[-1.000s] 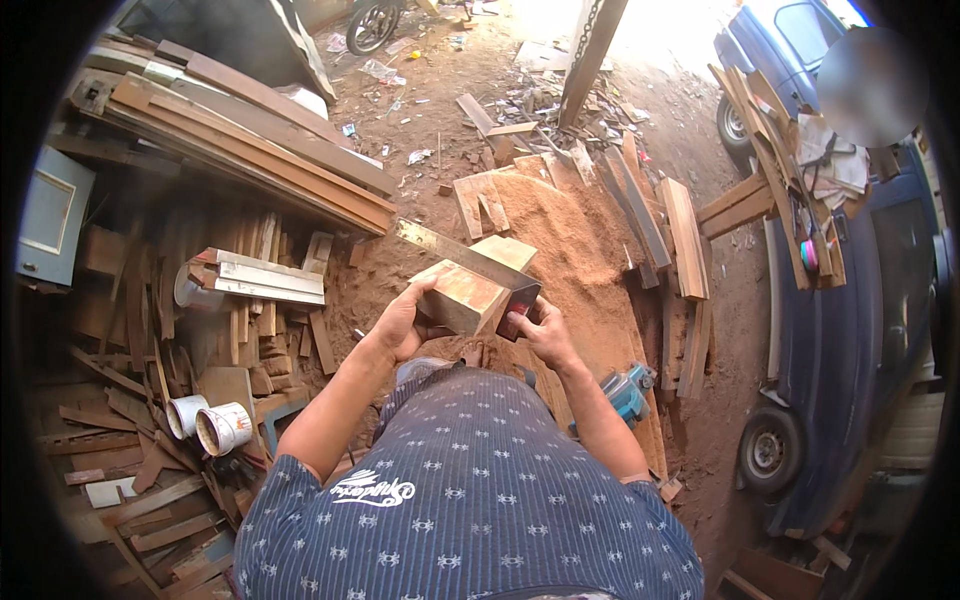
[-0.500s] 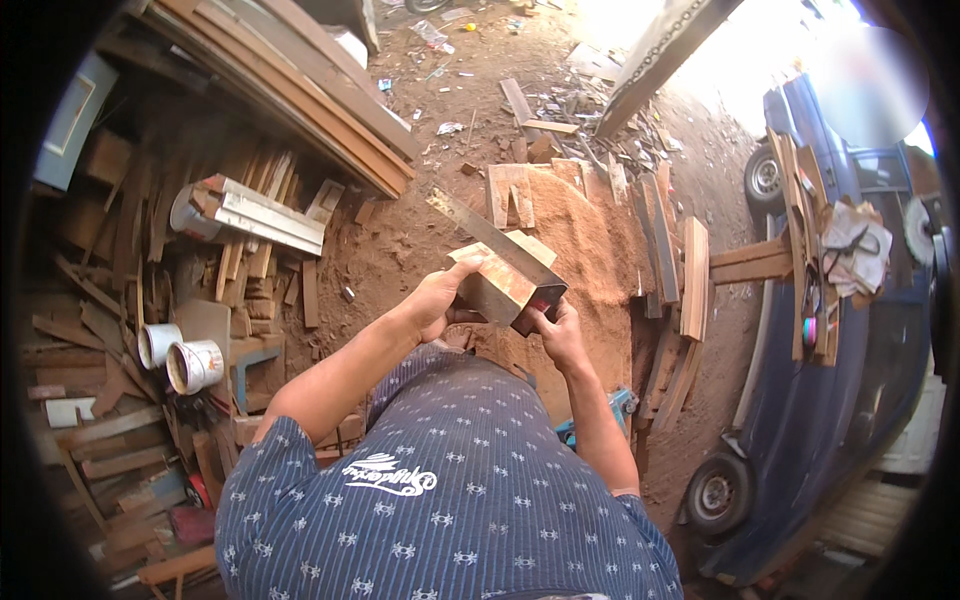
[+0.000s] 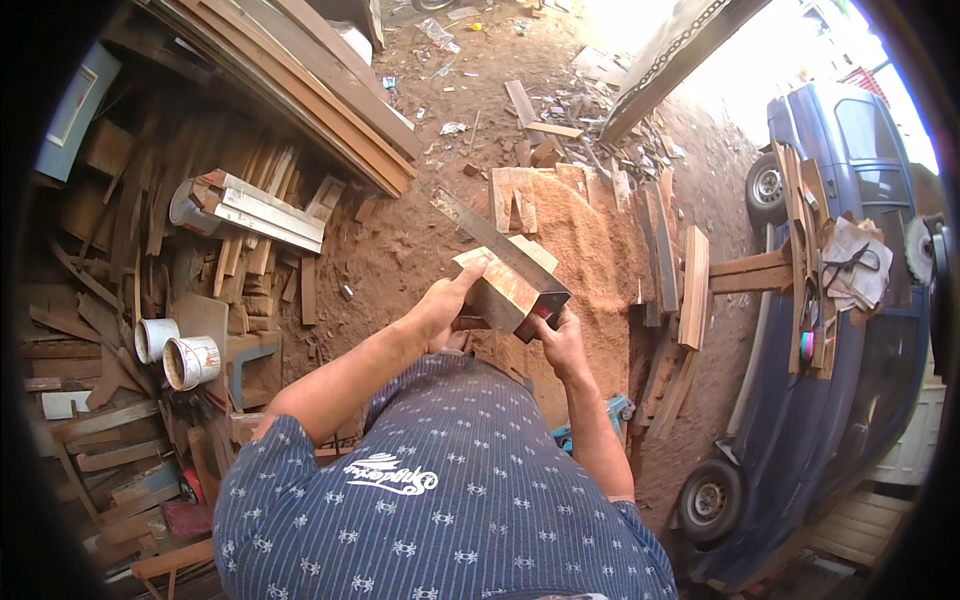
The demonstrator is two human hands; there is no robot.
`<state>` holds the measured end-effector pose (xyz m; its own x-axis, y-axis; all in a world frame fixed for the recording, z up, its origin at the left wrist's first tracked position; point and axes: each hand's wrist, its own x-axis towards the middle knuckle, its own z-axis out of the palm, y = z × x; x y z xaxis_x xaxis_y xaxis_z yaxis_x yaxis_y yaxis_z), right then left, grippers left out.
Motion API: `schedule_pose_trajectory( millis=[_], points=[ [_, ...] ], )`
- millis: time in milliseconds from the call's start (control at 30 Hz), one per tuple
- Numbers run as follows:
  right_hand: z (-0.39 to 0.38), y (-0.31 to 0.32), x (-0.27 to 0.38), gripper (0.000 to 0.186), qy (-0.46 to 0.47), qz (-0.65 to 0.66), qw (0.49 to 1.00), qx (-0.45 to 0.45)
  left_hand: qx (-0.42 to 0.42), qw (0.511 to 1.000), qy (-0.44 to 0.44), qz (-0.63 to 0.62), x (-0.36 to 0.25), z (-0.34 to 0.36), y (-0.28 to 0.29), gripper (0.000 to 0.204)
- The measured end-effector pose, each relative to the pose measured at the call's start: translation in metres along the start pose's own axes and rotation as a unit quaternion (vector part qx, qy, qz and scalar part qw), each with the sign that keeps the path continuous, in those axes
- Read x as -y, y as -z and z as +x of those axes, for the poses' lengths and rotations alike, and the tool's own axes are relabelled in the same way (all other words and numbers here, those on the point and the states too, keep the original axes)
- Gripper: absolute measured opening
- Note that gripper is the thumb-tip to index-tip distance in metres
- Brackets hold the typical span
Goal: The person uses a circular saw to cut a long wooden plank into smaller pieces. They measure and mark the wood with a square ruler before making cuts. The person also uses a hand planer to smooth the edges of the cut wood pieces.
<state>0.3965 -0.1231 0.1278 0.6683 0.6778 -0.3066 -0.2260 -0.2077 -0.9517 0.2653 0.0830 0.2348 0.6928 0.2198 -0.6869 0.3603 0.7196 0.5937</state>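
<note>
Since a second ago the view has swung, and the left thumb has come to lie over the upper edge of the wooden block (image 3: 505, 303). That block sits between the two hands: the left hand (image 3: 440, 308) grips it from its near left side, while the right hand (image 3: 563, 345) is closed on the dark stock (image 3: 543, 304) of the metal try square (image 3: 500, 246). Its blade crosses the block's top and juts out beyond the left hand. The square is already laid against the wood; no pencil or drawn line can be made out, so what remains cannot be told. Beyond the hands lie a V-notched board (image 3: 514, 200) and heaped sawdust (image 3: 595, 225); a teal power tool (image 3: 618, 409) rests beside the right forearm.
</note>
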Motion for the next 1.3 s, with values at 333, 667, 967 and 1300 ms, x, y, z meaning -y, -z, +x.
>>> schedule_pose_trajectory(
  millis=[333, 667, 967, 1300],
  points=[
    [-0.011, 0.015, 0.014, 0.027, 0.011, 0.084, 0.995, -0.057, 0.025, 0.974, -0.098, 0.203, 0.013, 0.000, 0.003, 0.061],
    [0.004, 0.039, 0.038, 0.034, 0.018, -0.002, 0.999, 0.031, 0.054, 0.783, -0.153, 0.600, -0.004, -0.009, -0.042, 0.078],
    [0.003, 0.041, 0.055, 0.028, 0.001, -0.022, 0.999, 0.039, 0.074, 0.768, -0.154, 0.617, -0.009, -0.009, -0.057, 0.077],
    [0.007, 0.049, 0.049, 0.029, 0.022, -0.028, 0.999, 0.030, 0.076, 0.761, -0.149, 0.627, -0.009, -0.003, -0.064, 0.078]
  ],
)
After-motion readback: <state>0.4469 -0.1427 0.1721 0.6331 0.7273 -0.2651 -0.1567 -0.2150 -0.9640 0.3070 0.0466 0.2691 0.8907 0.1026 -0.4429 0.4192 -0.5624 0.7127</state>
